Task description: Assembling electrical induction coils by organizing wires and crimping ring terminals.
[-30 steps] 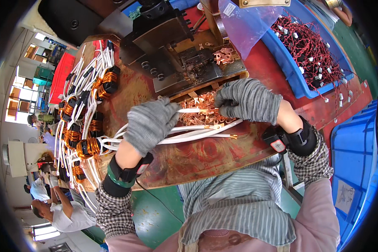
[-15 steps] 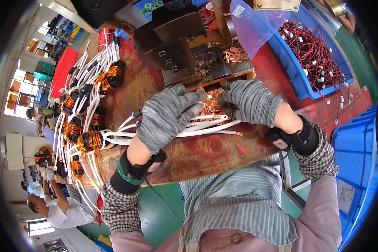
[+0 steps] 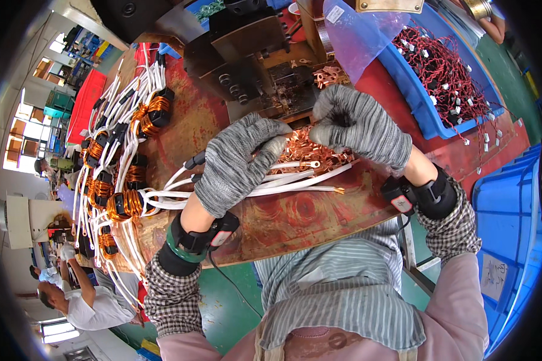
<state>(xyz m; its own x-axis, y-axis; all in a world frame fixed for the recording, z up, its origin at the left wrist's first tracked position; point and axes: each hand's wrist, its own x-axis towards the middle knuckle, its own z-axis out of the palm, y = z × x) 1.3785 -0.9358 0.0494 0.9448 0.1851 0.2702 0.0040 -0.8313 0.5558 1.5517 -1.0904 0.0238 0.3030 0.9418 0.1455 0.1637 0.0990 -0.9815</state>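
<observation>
My left hand (image 3: 238, 159), in a grey knit glove, curls over a bundle of white cables (image 3: 295, 186) with its thumb and fingers drawn together. What sits between its fingertips is hidden. My right hand (image 3: 364, 127), gloved alike, bends its fingers into a pinch; anything held there is too small to make out. Between and below the hands lies a heap of copper lugs (image 3: 310, 150). One cable ends in a copper ring lug (image 3: 313, 163), and another shows bare copper strands (image 3: 339, 190). The cables run left to copper-wound coils (image 3: 125, 204).
A dark metal press (image 3: 253, 54) stands just beyond my hands, with more copper lugs (image 3: 328, 76) on its bed. At right is a blue bin (image 3: 430, 123) of red and black wires. Further coils (image 3: 156, 114) lie at left. Another person (image 3: 96, 304) works at far left.
My right hand has risen slightly and curled its fingers more tightly, uncovering more of the lug heap. The left hand's thumb and fingers have bent further inward.
</observation>
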